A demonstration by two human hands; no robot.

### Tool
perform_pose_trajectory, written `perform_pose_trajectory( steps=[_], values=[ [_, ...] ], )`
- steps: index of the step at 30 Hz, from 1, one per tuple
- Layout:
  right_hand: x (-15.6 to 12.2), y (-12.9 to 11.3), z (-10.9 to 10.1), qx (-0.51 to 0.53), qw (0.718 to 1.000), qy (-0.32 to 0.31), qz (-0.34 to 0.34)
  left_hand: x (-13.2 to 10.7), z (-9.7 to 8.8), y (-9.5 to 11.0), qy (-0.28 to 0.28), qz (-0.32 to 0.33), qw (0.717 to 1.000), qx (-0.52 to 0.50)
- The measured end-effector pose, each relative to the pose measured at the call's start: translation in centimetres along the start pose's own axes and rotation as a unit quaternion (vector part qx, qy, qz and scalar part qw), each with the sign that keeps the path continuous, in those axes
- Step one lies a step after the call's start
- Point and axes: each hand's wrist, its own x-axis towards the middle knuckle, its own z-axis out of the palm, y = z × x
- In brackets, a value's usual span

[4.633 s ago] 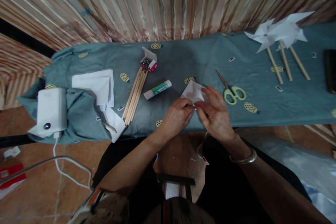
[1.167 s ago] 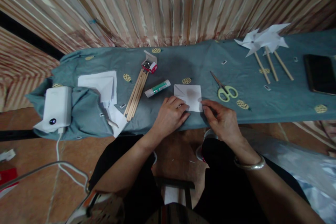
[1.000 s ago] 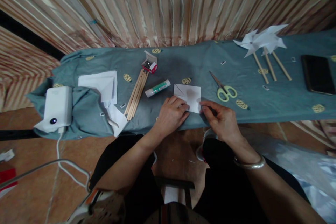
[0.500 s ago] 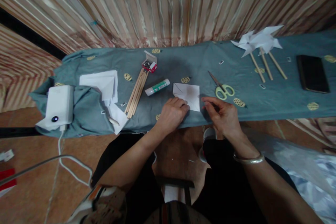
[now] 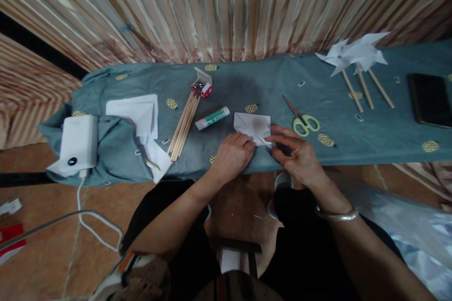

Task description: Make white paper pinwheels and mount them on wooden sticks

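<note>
Far L: white power bank (image 5: 78,143) w/ a cable plugged in, on bunched green tablecloth (image 5: 264,84). Next, white paper sheets (image 5: 133,109), cloth partly over them, lowest piece reaching the near table edge. Then a bundle of wooden sticks (image 5: 184,127), open red/white box (image 5: 201,88) at the far ends, glue stick (image 5: 212,118) lying slantwise just R of them. L hand (image 5: 235,153) is curled, fingertips on the near-L part of the creased paper square (image 5: 252,124), can't tell if it's pinching. Square's flat btwn both hands, close to the near edge, bare cloth beyond it. R hand (image 5: 294,150): fingers spread, thumb apart, fingertips touching the square's R edge. Scissors (image 5: 302,118) are just past that hand, so elbow room's tighter there. Gap of cloth, then 3 pinwheels (image 5: 365,54), heads overlapping by the far edge, then phone (image 5: 429,99) far R.
</note>
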Motion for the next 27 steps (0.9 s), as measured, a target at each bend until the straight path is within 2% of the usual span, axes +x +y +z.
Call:
perform_pose_trajectory(
  steps=[5, 9, 15, 20, 27],
  values=[
    [-0.2, 0.6, 0.0, 0.034, 0.999, -0.038, 0.003, -0.6, 0.0, 0.1, 0.01, 0.019, 0.999, -0.037],
    [-0.3, 1.0, 0.0, 0.061, 0.997, -0.046, 0.005, -1.0, 0.0, 0.3, 0.006, 0.022, 0.998, -0.052],
    [0.2, 0.9, 0.5, 0.073, 0.997, -0.016, 0.016, -1.1, 0.1, 0.3, 0.017, 0.014, 0.997, -0.07],
    [0.4, 0.7, 0.9, 0.04, 0.999, 0.008, 0.012, -1.4, 0.1, 0.5, 0.021, -0.015, 0.996, -0.087],
    [0.5, 0.4, 1.4, -0.013, 1.0, 0.023, 0.008, -1.5, 0.4, 0.4, 0.014, 0.021, 0.997, -0.073]
  ],
)
